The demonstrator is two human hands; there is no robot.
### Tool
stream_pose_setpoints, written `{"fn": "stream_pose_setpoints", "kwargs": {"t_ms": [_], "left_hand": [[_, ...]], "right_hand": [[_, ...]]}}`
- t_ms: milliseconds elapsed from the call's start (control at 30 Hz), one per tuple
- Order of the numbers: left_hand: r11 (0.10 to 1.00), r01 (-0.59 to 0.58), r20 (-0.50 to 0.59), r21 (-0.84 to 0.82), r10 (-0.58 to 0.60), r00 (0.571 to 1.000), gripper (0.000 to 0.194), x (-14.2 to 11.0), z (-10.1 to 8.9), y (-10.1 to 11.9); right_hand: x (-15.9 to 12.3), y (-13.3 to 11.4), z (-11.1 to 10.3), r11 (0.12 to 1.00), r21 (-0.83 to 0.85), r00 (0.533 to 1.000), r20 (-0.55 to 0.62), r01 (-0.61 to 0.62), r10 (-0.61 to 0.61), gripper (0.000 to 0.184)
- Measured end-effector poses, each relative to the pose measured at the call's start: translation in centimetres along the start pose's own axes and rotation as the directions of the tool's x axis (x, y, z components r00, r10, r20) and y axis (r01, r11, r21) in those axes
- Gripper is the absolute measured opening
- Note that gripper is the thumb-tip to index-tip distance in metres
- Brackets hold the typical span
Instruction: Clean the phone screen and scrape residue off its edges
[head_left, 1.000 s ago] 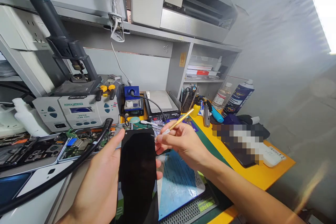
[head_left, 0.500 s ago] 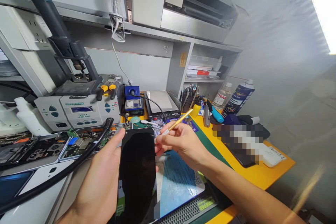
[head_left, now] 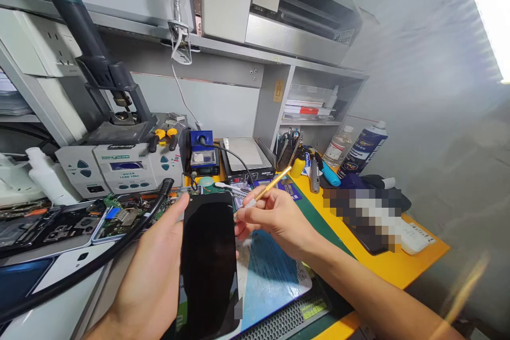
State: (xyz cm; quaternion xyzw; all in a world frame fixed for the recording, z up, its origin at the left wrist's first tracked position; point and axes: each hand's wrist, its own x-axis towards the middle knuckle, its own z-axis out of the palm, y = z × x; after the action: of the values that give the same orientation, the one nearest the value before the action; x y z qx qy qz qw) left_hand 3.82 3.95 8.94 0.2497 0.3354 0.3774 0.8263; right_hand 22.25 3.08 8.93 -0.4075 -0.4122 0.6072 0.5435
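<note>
My left hand [head_left: 153, 263] is closed round a black smartphone [head_left: 209, 260], its thumb along the left edge and fingertips showing at the right edge. The phone stands tilted with its dark, glossy screen towards me. Pinched in my right hand [head_left: 277, 218] is a slim gold-handled tool [head_left: 274, 183] with a silver collar. Its lower end points at the phone's upper right edge; the tip is hidden by my fingers. Below both hands lies a blue and white pad [head_left: 271, 281] on a perforated grey base [head_left: 287, 321].
A black hose [head_left: 119, 241] crosses the left side over opened phones and circuit boards [head_left: 127, 219]. A grey soldering station [head_left: 123, 167] stands behind. At the back right are a yellow bottle [head_left: 297, 167], a clear bottle [head_left: 338, 146] and a spray can [head_left: 364, 149].
The phone has tilted slightly, and reflections on its screen have shifted. The tool has dipped a little in my right hand. Both grips stay the same.
</note>
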Motion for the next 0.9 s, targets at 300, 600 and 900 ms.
{"fn": "stream_pose_setpoints", "kwargs": {"t_ms": [300, 600, 900], "left_hand": [[0.999, -0.008, -0.05, -0.052, 0.005, 0.999, 0.042, -0.3, 1.03, 0.41], [0.996, 0.012, 0.02, -0.087, -0.01, 1.0, 0.044, -0.25, 0.72, 0.46], [0.997, -0.044, -0.086, -0.065, 0.038, 0.996, 0.043, -0.2, 0.45, 0.53]], "right_hand": [[-0.01, 0.31, -0.15, 1.0, -0.002, 0.999, 0.048, -0.006, 0.006, 0.028], [-0.18, 0.27, 0.17, 0.998, -0.038, 0.998, 0.037, -0.042, 0.043, 0.032], [-0.36, 0.25, 0.17, 0.999, -0.035, 0.999, 0.042, -0.032, 0.034, 0.037]]}}
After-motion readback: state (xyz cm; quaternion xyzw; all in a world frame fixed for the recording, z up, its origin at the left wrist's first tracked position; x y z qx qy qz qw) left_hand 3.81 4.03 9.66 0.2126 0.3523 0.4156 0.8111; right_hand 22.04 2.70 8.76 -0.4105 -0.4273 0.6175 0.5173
